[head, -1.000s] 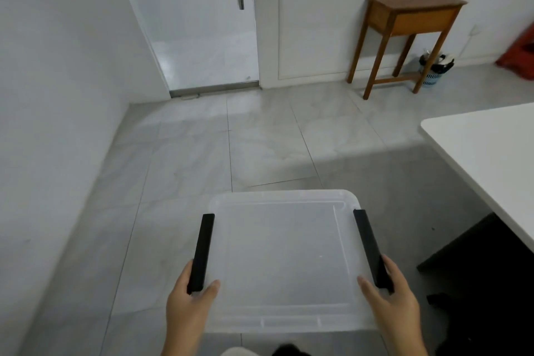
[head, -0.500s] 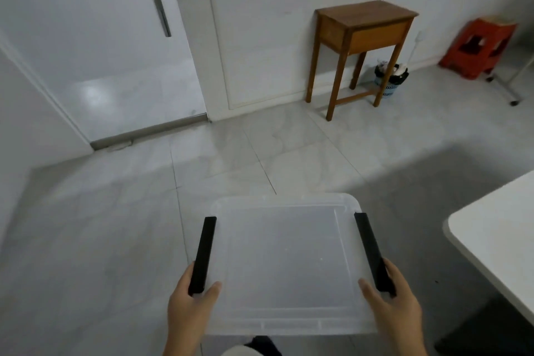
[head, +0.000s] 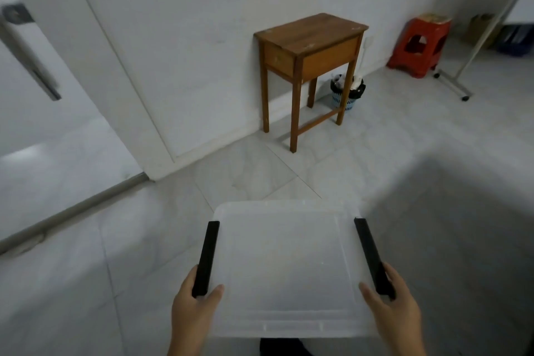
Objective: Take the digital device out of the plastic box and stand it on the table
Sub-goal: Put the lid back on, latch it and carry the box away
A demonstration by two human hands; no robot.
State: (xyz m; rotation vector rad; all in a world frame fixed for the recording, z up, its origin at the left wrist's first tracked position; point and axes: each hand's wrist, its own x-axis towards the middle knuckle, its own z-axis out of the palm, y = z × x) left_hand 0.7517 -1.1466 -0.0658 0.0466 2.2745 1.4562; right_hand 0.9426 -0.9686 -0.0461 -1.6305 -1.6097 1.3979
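Observation:
I carry a translucent plastic box in front of me above the tiled floor, its cloudy lid closed. A black latch bar runs along each side. My left hand grips the near left corner, thumb on the lid, fingers around the left latch. My right hand holds the near right corner the same way at the right latch. The digital device is hidden; nothing shows through the lid.
A small wooden side table stands against the white wall ahead, with a little waste basket behind its legs. A red plastic stool and a wheeled white stand sit at the right. A door is on the left.
My view has swung to the right: the door slid left, the wooden table moved toward the middle, the white table at the right left the frame. Both hands keep the same grip on the box.

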